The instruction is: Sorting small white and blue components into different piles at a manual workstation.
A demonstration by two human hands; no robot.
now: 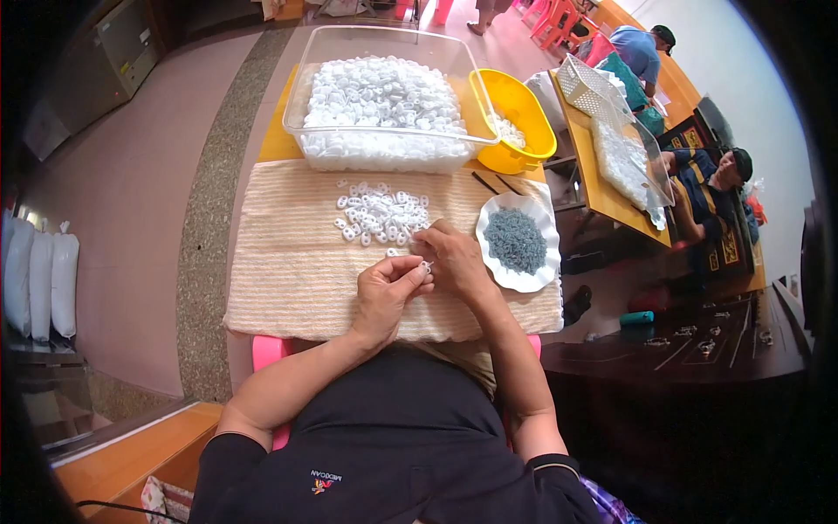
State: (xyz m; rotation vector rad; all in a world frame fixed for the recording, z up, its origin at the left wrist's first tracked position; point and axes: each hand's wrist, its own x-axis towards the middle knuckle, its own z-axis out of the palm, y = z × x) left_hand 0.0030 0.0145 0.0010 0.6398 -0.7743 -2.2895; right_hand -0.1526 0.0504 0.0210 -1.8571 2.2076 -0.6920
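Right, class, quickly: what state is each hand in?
Left hand: closed, pinching a small white piece.
Right hand: curled beside the white pile; whether it holds anything can't be told.

Left fingers (408, 279) pinch white piece (425, 266); pile (381, 212) beyond

Your left hand (387, 293) partly covers a small white piece (426, 266). Your right hand (456, 259) possibly touches the white pile (380, 211); contact is too small to confirm. The lower edge cuts off your black shirt (375, 424).
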